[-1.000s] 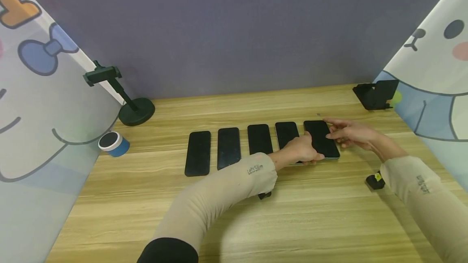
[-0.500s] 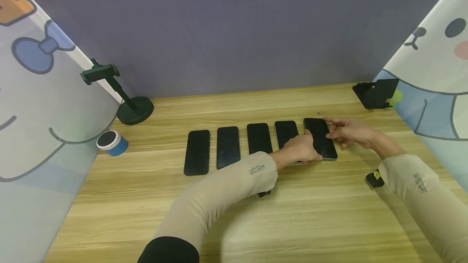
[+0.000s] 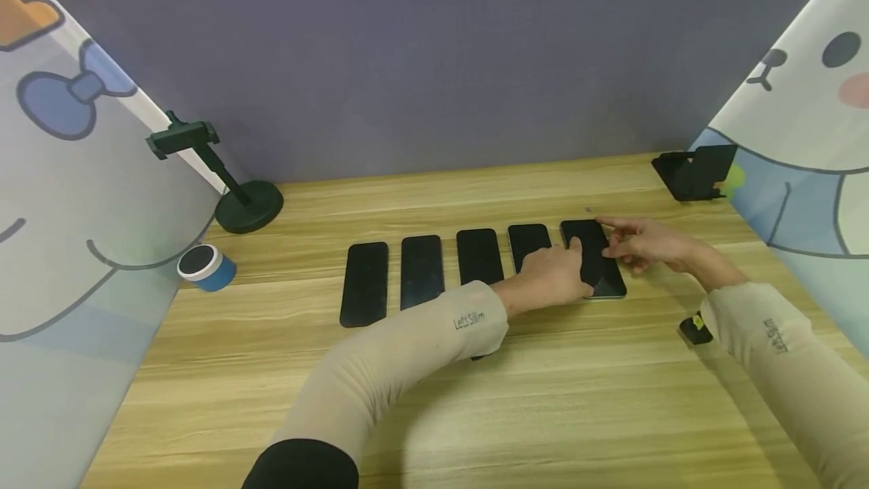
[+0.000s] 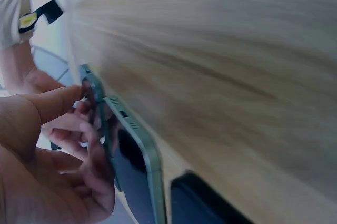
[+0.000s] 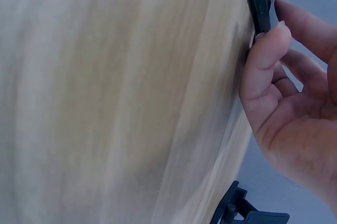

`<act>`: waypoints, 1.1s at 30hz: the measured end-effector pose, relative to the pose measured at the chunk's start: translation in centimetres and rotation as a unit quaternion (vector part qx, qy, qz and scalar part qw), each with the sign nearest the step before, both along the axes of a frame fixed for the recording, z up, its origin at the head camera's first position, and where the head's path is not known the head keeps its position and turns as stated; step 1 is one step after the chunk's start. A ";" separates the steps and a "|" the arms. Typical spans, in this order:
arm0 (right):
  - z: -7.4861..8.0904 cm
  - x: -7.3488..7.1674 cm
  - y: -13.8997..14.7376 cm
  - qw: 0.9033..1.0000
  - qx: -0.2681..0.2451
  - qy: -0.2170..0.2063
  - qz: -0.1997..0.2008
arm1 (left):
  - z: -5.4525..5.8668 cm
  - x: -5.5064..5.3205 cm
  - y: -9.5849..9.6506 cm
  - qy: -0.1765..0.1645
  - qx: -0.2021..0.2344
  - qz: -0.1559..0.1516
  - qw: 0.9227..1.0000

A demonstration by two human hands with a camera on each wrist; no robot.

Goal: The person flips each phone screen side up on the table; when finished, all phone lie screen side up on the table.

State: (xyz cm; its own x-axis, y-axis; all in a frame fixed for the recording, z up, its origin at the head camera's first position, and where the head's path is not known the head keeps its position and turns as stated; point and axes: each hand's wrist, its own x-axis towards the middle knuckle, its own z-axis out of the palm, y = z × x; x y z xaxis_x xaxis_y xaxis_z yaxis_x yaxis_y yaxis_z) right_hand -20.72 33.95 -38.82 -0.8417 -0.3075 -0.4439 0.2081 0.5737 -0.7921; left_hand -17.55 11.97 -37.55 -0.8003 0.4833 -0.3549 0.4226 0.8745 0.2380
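Note:
Black phones lie screen up in a row on the wooden table; the rightmost phone [image 3: 597,270] is between both hands. My left hand [image 3: 550,275] reaches over the phone to its left [image 3: 528,241], its thumb at the rightmost phone's near edge and its index finger stretched by the left side. In the left wrist view, the thumb touches a phone's edge [image 4: 93,84]. My right hand [image 3: 648,242] has its index finger at the far right corner and its thumb by the right side. In the right wrist view, a fingertip meets the phone's end [image 5: 259,8].
Three more phones [image 3: 364,284] continue the row leftward. A dark stand [image 3: 250,206] and a blue tub with a white rim [image 3: 207,268] are at the left. A black folding stand [image 3: 695,172] sits at the back right. A grey panel [image 3: 434,59] rises behind.
The rightmost phone has shifted very slightly, mainly away from me. My left hand has turned a little, its index finger now stretched more. The right hand keeps nearly the same place.

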 end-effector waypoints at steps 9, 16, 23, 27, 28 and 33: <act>0.0 -0.1 0.1 1.000 0.004 0.002 0.000 | -1.5 0.8 -0.2 0.097 -0.044 -0.021 0.994; -0.1 0.0 0.0 1.000 0.006 0.003 0.000 | -1.8 0.8 0.0 0.110 -0.044 -0.019 0.993; 0.0 -0.1 0.0 1.000 0.013 0.005 0.000 | -1.9 0.7 0.2 0.113 -0.053 -0.020 0.992; 0.1 -0.2 0.0 1.000 0.014 0.002 0.002 | -1.9 0.7 0.2 0.114 -0.058 -0.023 0.992; 0.1 -0.2 0.0 1.000 0.014 0.000 0.002 | -1.8 0.7 0.2 0.114 -0.059 -0.024 0.991; 0.1 -0.3 0.0 1.000 0.014 -0.007 0.006 | -1.8 0.7 0.2 0.109 -0.064 -0.025 0.992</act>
State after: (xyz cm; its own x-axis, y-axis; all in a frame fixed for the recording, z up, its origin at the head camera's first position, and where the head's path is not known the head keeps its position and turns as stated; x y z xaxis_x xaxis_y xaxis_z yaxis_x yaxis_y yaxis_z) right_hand -21.00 33.91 -38.74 -0.8316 -0.3053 -0.4639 0.2113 0.5985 -0.7728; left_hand -16.88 12.21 -39.33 -0.8406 0.4868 -0.2375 0.4959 0.8681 0.0241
